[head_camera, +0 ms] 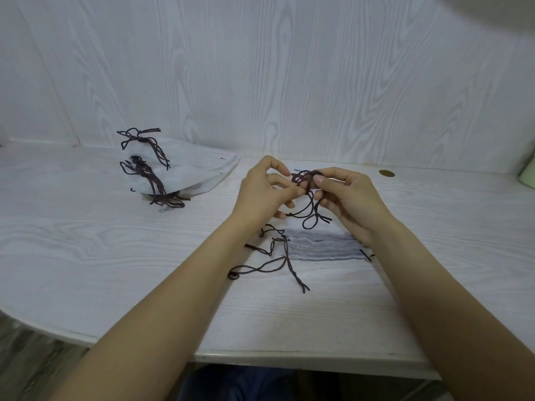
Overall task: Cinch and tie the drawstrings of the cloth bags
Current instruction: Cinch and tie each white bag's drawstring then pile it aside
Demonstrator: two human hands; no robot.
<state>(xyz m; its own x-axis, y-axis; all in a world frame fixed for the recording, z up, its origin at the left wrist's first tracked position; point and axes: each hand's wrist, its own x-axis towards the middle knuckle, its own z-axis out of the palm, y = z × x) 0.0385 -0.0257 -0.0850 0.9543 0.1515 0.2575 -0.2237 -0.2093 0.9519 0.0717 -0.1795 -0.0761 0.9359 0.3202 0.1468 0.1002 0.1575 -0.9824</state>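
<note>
My left hand [265, 192] and my right hand [344, 195] meet above the table's middle, both pinching a dark brown drawstring [309, 212] bunched between the fingertips, its loops hanging below. A white cloth bag [295, 170] with black lettering lies mostly hidden behind my hands. Under my wrists lies a stack of flat white bags [321, 247] with loose dark cords [278, 261] trailing to the left. At the back left sits a pile of white bags [188, 169] whose dark drawstrings [144, 163] are knotted.
The white wood-grain table [86, 241] has a curved front edge at the lower left. A white panelled wall [260, 68] stands behind. A round brass cap [386, 173] sits in the tabletop at right, and a pale green object [528, 169] stands at the far right edge.
</note>
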